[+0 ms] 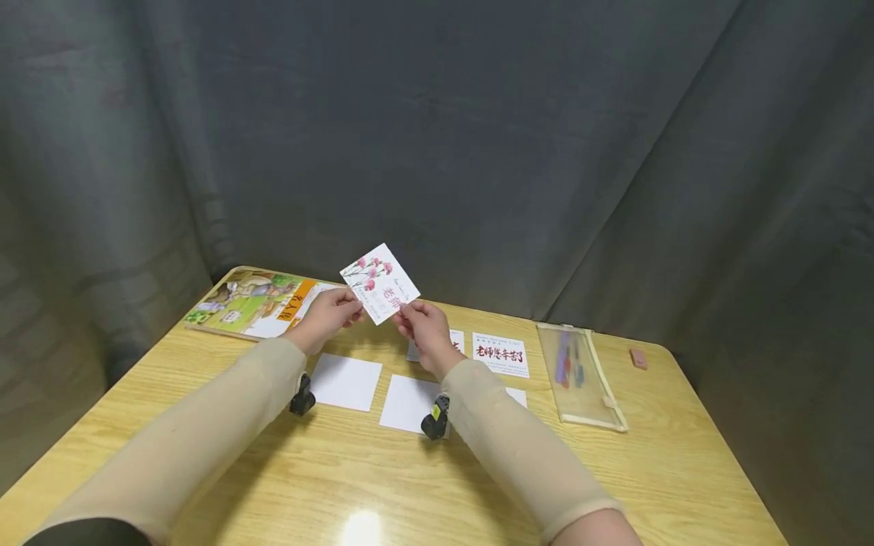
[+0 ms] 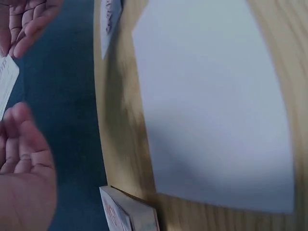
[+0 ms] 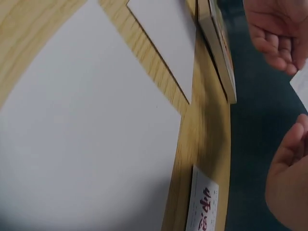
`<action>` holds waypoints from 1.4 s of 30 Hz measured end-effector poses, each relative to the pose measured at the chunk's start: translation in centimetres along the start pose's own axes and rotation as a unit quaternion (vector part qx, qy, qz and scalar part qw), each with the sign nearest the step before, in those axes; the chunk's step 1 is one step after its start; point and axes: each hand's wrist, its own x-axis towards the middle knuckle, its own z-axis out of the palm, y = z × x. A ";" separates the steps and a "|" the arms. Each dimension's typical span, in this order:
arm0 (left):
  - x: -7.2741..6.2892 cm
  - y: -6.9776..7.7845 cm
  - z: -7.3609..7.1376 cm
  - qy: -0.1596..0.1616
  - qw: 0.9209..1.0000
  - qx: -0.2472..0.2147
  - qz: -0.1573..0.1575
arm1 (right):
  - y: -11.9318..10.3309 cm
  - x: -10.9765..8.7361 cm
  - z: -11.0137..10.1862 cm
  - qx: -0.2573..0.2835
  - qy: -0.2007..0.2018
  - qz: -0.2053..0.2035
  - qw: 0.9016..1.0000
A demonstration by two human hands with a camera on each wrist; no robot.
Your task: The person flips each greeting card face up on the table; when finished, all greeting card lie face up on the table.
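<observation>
Far-left corner of the table [image 1: 293, 478]: book [image 1: 256, 303]. Then our L hand [image 1: 325, 316] pinches the flowered card [image 1: 379, 284], raised off the table toward its far edge; R hand [image 1: 427, 331] pinches it too. We're prob. at the viewing step; next move likely calls for steady two-handed lowering. Pouch [image 1: 589, 394], pink block [image 1: 638, 359] nr far-right corner.
</observation>
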 end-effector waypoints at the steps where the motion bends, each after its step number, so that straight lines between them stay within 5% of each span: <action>1: -0.2 -0.2 -0.2 -0.024 0.999 0.022 -0.003 | 0.1 0.0 0.0 -0.011 0.005 -0.004 1.000; 5: -0.9 -0.8 -1.1 -0.106 0.985 0.135 0.008 | 0.3 0.2 -0.3 -0.102 0.005 -0.015 0.995; 9: -1.4 -0.8 -1.6 -0.078 0.961 0.252 0.081 | 0.4 0.4 -0.8 -0.177 -0.006 -0.015 0.984; 13: -1.5 -0.9 -1.0 -0.059 0.925 0.351 0.135 | 0.9 0.9 -1.2 -0.205 0.000 -0.005 0.979; 18: -1.6 -1.4 0.4 -0.115 0.887 0.415 0.170 | 2.0 1.5 -1.1 -0.232 0.004 0.009 0.973; 22: -1.6 -1.4 1.2 -0.150 0.867 0.441 0.175 | 2.6 1.6 -0.7 -0.232 0.006 0.007 0.973; 27: -0.9 -1.3 2.0 -0.180 0.848 0.467 0.172 | 2.6 1.5 -0.2 -0.204 0.012 0.022 0.979; 32: -0.1 -1.9 2.4 -0.184 0.839 0.488 0.155 | 2.3 1.3 -0.4 -0.136 -0.003 0.075 0.988; 37: 0.1 -1.8 2.5 -0.187 0.831 0.505 0.141 | 2.2 1.2 -0.6 -0.105 -0.032 0.099 0.989; 42: 0.0 -1.4 2.9 -0.191 0.812 0.530 0.152 | 2.0 1.1 -0.7 -0.096 -0.048 0.106 0.989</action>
